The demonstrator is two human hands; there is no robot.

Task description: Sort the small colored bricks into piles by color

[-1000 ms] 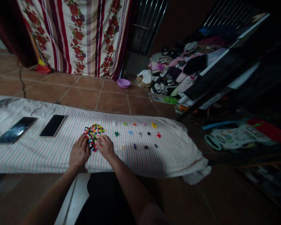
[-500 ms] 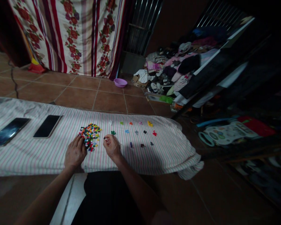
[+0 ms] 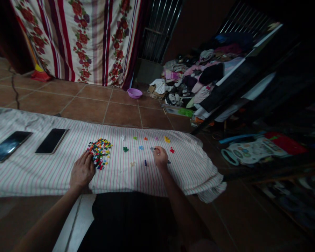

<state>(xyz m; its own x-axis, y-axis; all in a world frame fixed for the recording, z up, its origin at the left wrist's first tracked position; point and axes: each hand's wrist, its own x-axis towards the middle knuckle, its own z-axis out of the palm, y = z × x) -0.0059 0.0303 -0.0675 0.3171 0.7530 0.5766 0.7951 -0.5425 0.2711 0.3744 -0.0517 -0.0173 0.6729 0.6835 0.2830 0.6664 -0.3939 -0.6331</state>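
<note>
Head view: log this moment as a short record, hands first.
Left hand: at the left edge of the pile
Right hand: pinching a small dark piece among the groups
Pile: small pieces, mixed colours
Groups: small, each of one colour, in rows right of the pile
Phones: two, lying flat, left of the pile
Surface: striped cloth
Beyond: floral curtain; purple basin on the floor

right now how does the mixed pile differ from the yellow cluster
The mixed pile holds many colours, while the yellow cluster looks all one colour. The mixed pile is much larger; the yellow cluster is a small clump. The left hand rests at the mixed pile's edge, whereas the yellow cluster lies apart from it. Both lie on the striped cloth.
</note>
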